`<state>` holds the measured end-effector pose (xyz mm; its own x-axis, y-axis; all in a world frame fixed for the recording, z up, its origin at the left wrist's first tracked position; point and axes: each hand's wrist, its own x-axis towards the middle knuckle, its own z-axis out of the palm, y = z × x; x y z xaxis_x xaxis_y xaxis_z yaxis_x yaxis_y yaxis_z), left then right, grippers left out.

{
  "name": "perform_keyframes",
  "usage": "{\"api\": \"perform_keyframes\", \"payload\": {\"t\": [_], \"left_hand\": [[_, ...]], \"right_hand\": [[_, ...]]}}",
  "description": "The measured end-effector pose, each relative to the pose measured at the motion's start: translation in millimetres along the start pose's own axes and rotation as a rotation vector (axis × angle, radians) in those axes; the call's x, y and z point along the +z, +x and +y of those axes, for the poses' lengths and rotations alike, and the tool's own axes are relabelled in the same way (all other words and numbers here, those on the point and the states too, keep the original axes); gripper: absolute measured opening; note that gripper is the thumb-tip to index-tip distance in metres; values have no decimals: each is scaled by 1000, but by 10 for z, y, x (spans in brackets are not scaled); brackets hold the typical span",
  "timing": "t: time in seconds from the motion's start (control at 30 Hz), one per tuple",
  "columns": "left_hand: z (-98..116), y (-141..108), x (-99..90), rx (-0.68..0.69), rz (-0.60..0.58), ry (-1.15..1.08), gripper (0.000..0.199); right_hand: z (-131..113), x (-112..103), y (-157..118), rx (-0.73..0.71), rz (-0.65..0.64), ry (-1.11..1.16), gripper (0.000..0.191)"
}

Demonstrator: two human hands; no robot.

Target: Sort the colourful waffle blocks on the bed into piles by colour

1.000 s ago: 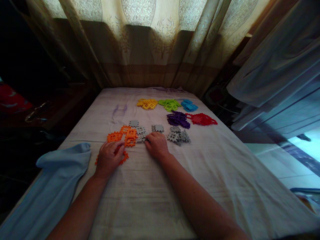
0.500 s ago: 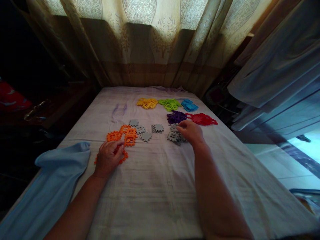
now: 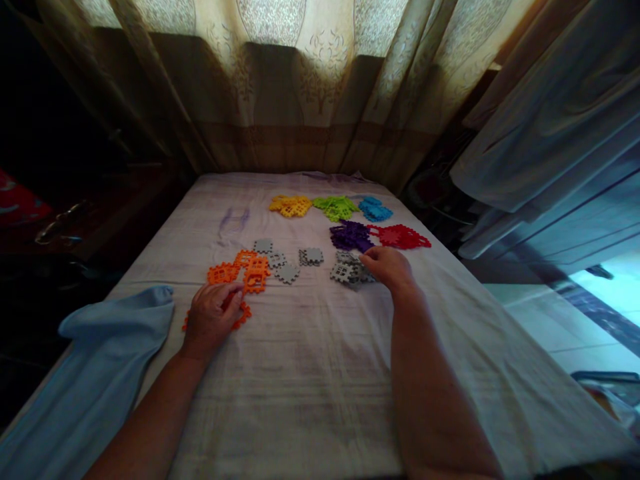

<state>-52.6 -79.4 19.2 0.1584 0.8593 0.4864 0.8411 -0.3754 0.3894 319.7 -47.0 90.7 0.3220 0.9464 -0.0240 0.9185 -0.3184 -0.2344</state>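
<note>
- Right hand [image 3: 389, 268]: the thumb and fingers are drawn close together in a narrow grip, with the fingertips at the right side of the grey pile [image 3: 344, 272]. Whether a piece is pinched between them cannot be made out.
- Left hand [image 3: 213, 312]: the fingers are curled, with the thumb near the index finger. It lies over an orange piece [image 3: 243, 316] whose toothed edges show on either side; the palm is hidden, so I cannot tell whether the hand grips this piece or only rests on it.
- Just beyond the left hand lies a cluster of orange pieces [image 3: 256, 275], some with window-like cutouts.
- Against and beside the right of that cluster are three loose grey pieces: a plain square [image 3: 263, 246], a windowed one [image 3: 277, 259] and a rounder toothed one [image 3: 287, 273].
- Between these and the grey pile sits a small grey stack [image 3: 312, 256].
- Behind the right hand are a purple pile [image 3: 350, 235] and, right beside it, a red pile [image 3: 404, 236].
- Farther back, a yellow pile [image 3: 290, 206], a green pile [image 3: 336, 208] and a blue pile [image 3: 375, 209] form a row.
- Everything lies on a pale sheet [image 3: 310, 393]; a light blue cloth [image 3: 117, 333] drapes its left edge, and a patterned curtain [image 3: 320, 113] hangs behind.
</note>
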Motion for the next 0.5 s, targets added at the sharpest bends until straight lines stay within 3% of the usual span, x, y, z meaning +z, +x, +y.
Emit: {"api": "perform_keyframes", "payload": {"t": [0.23, 0.37, 0.5], "left_hand": [[11, 2, 4, 27, 7, -7, 32], [0, 3, 23, 52, 17, -4, 32], [-10, 3, 41, 61, 23, 2, 29]], "right_hand": [[-558, 349, -103, -300, 133, 59, 40], [-842, 626, -174, -365, 102, -3, 56], [-932, 728, -195, -393, 55, -53, 51]]}}
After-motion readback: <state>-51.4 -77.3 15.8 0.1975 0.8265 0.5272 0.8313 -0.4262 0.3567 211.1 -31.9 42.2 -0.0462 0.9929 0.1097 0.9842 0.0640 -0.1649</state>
